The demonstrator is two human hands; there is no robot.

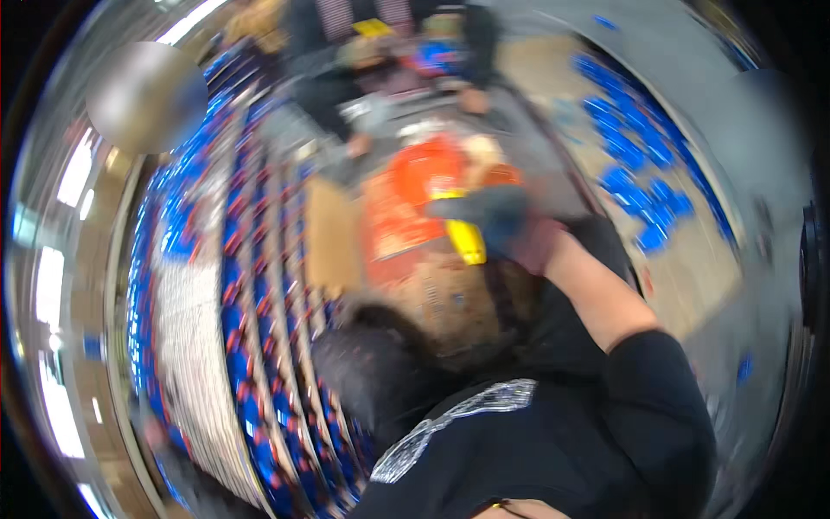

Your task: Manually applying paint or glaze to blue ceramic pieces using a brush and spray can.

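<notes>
My right hand [501, 218], in a dark grey glove with a reddish cuff, reaches over a low work surface. It is closed around a flat yellow object [467, 242], which shows above and below a finger; blur hides its exact kind. Just beyond the glove lies a bright orange-red round thing [424, 169] on an orange-red sheet [398, 216]. The worn brown surface [441, 303] shows nearer to me. At the lower left, a smeared dark and pinkish shape [160, 441] seems to be my left hand, beside rows of blue pieces; its fingers cannot be made out.
Long rows of blue and red pieces [259, 381] run along the left. A tan board [333, 233] stands beside the work surface. Opposite, a person [398, 60] works with both hands near a yellow patch. Blue pieces [631, 190] lie scattered on a tan sheet at right.
</notes>
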